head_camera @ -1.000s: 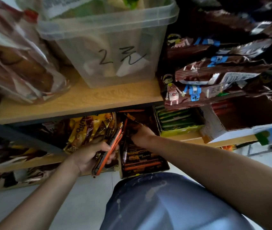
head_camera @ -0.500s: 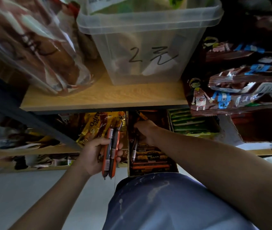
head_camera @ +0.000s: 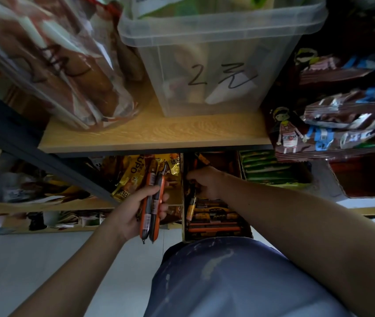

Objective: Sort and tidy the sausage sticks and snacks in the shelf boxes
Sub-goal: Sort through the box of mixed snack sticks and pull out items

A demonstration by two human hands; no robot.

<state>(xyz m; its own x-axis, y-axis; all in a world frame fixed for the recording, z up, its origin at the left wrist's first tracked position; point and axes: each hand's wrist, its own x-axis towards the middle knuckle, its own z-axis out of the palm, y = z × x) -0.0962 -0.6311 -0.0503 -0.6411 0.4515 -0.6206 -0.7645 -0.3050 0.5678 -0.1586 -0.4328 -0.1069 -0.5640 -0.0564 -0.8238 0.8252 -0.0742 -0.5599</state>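
Gripping two orange plastic-wrapped sausage sticks (head_camera: pixel 152 179) in my left hand (head_camera: pixel 131 211), just left of the open brown cardboard box (head_camera: pixel 183 216); my right hand (head_camera: pixel 205 183) is inside it, fingers curled, and I cannot tell whether they hold anything.

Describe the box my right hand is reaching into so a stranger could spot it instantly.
Find the clear tub marked "2" on the wooden shelf and look directly beneath it. There the cardboard box sits between yellow snack bags to its left and green packets to its right. It alone holds orange sausage sticks, with the right hand inside.
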